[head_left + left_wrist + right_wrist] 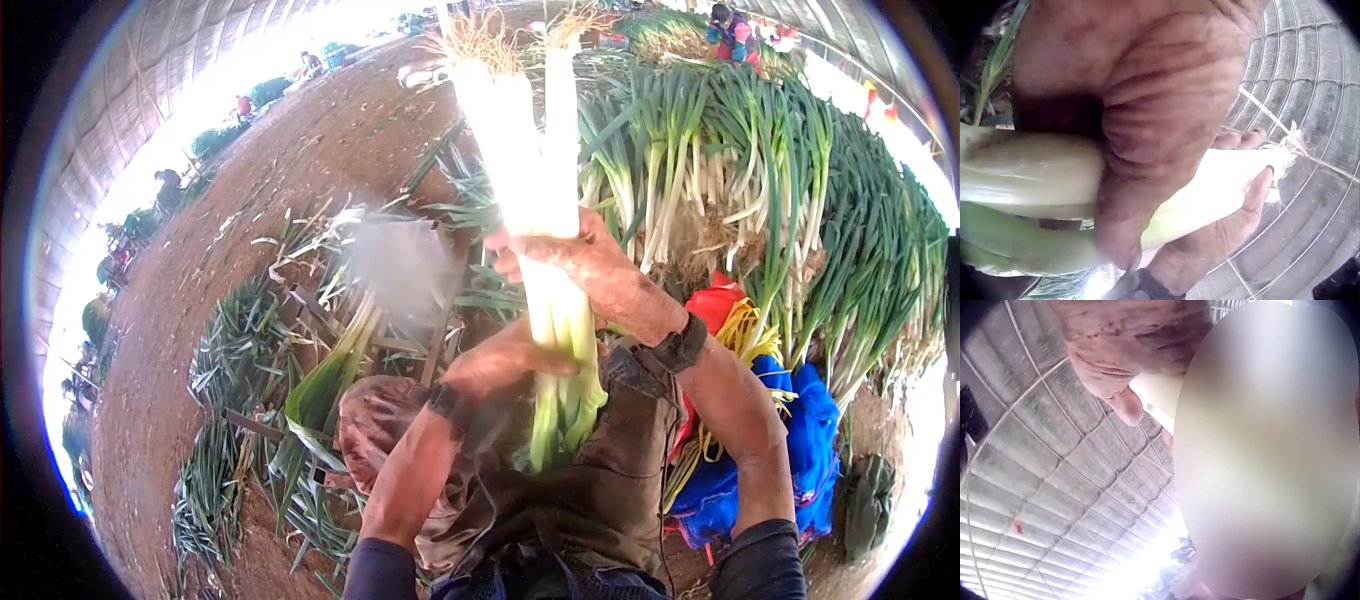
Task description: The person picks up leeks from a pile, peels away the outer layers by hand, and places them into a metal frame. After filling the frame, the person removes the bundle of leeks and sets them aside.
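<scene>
Leek bundle [554,300]: located at the centre of the head view, gathered between the two hands, roots [487,48] toward 12 o'clock, green ends toward 6 o'clock. No tie is visible.

Left hand [508,360]: grasping the lower part of the stalks; the left wrist view shows the thumb wrapped over them. Right hand [592,262]: grasping the pale shafts higher up, nearer the roots, with fingers curled round them.

Surroundings: a stack of leeks [730,110] lies at 2 o'clock, blue netting [815,430] at 4 o'clock, and a heap of leaves [205,480] at 8 o'clock.

Handling, by judgement: moderate weight, with bulk at the shafts. Shafts are firm but can bruise or split under hard pressure; the green ends are softer and bend easily. Smooth outer layers may slide against one another. Take hold round the pale shafts below the roots, and support the lower stalks with the second hand. Avoid lifting by the roots, which are fine and likely to tear.
</scene>
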Motion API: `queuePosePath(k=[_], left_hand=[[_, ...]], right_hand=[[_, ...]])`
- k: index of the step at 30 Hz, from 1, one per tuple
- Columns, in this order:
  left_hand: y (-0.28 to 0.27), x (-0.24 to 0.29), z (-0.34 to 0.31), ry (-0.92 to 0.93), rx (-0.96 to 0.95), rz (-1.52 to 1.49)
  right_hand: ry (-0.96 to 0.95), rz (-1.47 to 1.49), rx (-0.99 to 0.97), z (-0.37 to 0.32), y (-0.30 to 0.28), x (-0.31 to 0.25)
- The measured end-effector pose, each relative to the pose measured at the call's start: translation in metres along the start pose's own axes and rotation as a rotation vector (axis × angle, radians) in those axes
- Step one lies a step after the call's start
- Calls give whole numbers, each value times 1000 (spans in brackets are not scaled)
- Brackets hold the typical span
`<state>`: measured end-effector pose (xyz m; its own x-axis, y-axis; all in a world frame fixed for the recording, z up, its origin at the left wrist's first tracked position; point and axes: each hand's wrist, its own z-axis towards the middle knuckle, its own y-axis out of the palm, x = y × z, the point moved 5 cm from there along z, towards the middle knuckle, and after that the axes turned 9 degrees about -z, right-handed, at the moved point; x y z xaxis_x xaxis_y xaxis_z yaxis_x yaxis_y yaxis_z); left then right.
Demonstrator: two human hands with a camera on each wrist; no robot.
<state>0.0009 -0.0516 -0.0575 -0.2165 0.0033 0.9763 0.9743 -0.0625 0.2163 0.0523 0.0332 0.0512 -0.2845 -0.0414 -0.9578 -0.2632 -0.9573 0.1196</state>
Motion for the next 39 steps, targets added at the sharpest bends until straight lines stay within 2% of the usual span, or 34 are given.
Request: queuePosePath(k=[2,3,4,5,7,9,10,11,12,13,14,15,16,18,19,21,22,23,25,26,28,29,31,32,33,35,36,37,39], left_hand=[[-3,3,5,-27,-9,-13],[-3,1,5,-53,-16,-31],[5,-1,4,-55,-18,-29],[9,5,2,139,181,136],[20,1,9,327,380,293],[12,-11,17,346,714,598],[6,-22,14,264,743,471],[0,-26,12,263,744,470],[-3,-30,13,299,622,264],[-7,-35,14,330,495,62],[-20,-47,16,329,458,-19],[-22,-42,11,329,457,-18],[-21,-39,6,308,371,-90],[-13,-28,-6,299,227,-130],[-9,-24,-8,296,226,-131],[-2,-27,-8,106,268,-144],[3,-26,-9,94,264,-153],[7,-24,-11,81,242,-87],[8,-31,-17,93,190,-113],[8,-35,-20,98,164,-125],[2,-43,-24,125,234,-185],[-2,-37,-29,91,328,-267],[-30,-28,-15,112,226,12],[-49,-28,-11,270,207,-77],[-68,-29,-11,429,186,-168],[-58,35,-17,391,478,42],[-70,49,-20,478,432,-65],[-76,68,-26,486,506,-37],[-76,115,-42,594,668,80]], right_hand=[[90,-356,143,2,-4,-2],[94,-352,143,6,-5,7],[-61,-393,267,13,-11,8],[-222,-435,396,16,-20,7],[-200,-403,423,19,-12,13],[-444,-473,552,17,3,10],[-501,-451,482,17,7,8],[-553,-427,408,17,11,8],[-449,-371,289,14,19,1],[-431,-437,188,18,17,-2],[-417,-503,86,22,16,-5],[-417,-503,87,20,11,-8],[-376,-672,289,15,-2,-12],[-577,-970,594,10,-15,-32],[-574,-969,596,12,-22,-42],[-371,-1291,490,19,-36,-55],[-712,-1161,504,21,-34,-56],[-688,-1161,506,30,-52,-57],[-396,-1585,316,44,-71,-54],[-333,-1649,249,49,-82,-59],[-325,-1528,217,44,-92,-92],[-318,-1464,198,39,-94,-103],[-262,-1345,137,31,-104,-124],[-207,-1299,93,29,-114,-127],[-156,-1254,66,22,-121,-123],[-26,-1194,-11,14,-147,-95],[62,-1173,-56,13,-166,-72],[70,-1143,-111,10,-180,-44],[634,-1358,-21,-21,-163,12]])
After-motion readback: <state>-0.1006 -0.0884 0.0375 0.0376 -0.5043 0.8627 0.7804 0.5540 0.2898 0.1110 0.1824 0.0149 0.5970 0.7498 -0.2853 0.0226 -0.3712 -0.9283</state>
